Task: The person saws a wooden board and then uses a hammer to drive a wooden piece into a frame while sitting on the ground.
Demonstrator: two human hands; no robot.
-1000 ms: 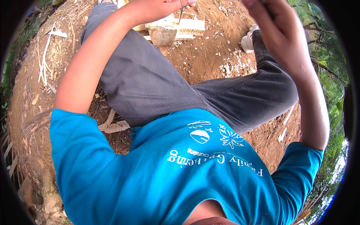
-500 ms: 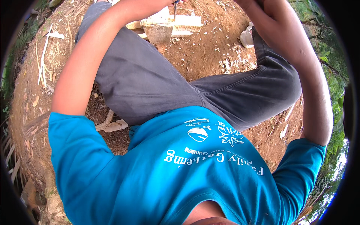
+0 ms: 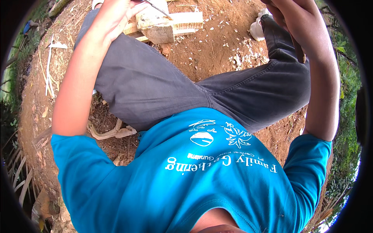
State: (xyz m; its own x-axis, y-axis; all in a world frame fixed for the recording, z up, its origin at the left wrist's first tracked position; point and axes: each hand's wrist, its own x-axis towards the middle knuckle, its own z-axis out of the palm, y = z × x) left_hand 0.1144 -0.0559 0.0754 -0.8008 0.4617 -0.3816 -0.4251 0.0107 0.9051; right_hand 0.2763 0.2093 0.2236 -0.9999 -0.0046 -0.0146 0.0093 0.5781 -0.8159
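Observation:
At the upper left, my left hand [image 3: 118, 17] is closed around a thin tool with a dark metal shaft [image 3: 158, 9], which looks like a chisel. Its shaft slants down to the right, and the tip is over a pale wooden block [image 3: 157, 31]; I cannot tell if they touch. The upper picture edge cuts off part of this hand. At the upper right, my right hand [image 3: 293, 21] wraps round a brown wooden handle [image 3: 299, 50], whose lower end sticks out beside the wrist. The handle's other end is out of view.
Pale wooden pieces [image 3: 188, 21] lie beside and under the block on brown soil. Wood chips [image 3: 248, 58] are scattered near my shoe [image 3: 256, 30]. My legs in grey trousers [image 3: 155, 77] spread to either side. A branch piece [image 3: 112, 132] lies by my left hip; greenery borders both sides.
The metal shaft, upright over the wood before, now slants. My left hand has moved left and nearer to me. My right hand has shifted, and the wooden handle's end now shows.

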